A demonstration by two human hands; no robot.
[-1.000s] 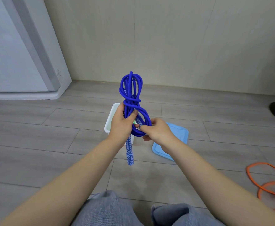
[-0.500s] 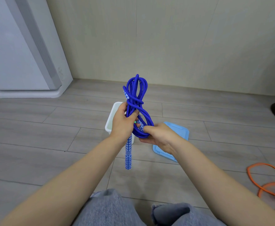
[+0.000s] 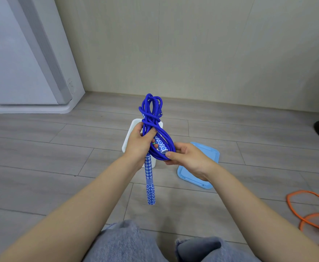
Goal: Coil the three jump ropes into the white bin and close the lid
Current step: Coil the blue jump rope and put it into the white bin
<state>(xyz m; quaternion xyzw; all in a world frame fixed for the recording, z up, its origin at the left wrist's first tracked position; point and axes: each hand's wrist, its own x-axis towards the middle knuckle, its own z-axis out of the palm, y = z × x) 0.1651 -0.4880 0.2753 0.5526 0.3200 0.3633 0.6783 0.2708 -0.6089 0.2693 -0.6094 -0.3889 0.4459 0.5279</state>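
We hold the coiled blue jump rope (image 3: 153, 125) above the white bin (image 3: 131, 135)
Our left hand (image 3: 138, 143) grips its middle upright; our right hand (image 3: 189, 157) pinches the lower loop, both arms stretched forward

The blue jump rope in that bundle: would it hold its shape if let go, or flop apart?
The blue jump rope likely flops: its loops sag in uneven curves, kept together only where the left hand grips them. One patterned handle dangles straight down, so it seems stiff. The right hand pinches the lower loop, probably against unwinding.
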